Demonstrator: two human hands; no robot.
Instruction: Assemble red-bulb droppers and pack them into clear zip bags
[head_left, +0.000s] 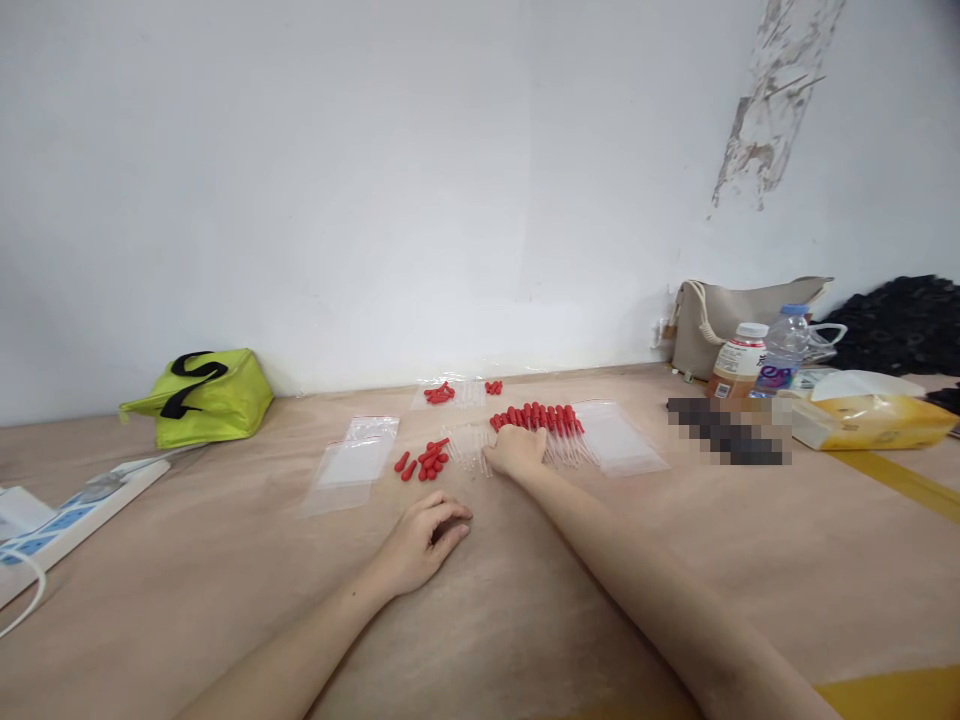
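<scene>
My left hand rests on the table, thumb and curved fingers apart, with nothing between them. Just beyond it lies a loose pile of red rubber bulbs. My right hand reaches forward with its fingers closed; whatever they hold is hidden. It is between the loose clear tubes on its left and a row of droppers on its right. Those droppers have red bulbs at the far end and clear stems pointing toward me. My right hand covers part of the row's left end.
Clear plastic bags lie left, another bag right. Farther back are more red bulbs. A power strip and yellow-green bag stand left. Bottles, a tissue pack and grey bag stand right, before the wall.
</scene>
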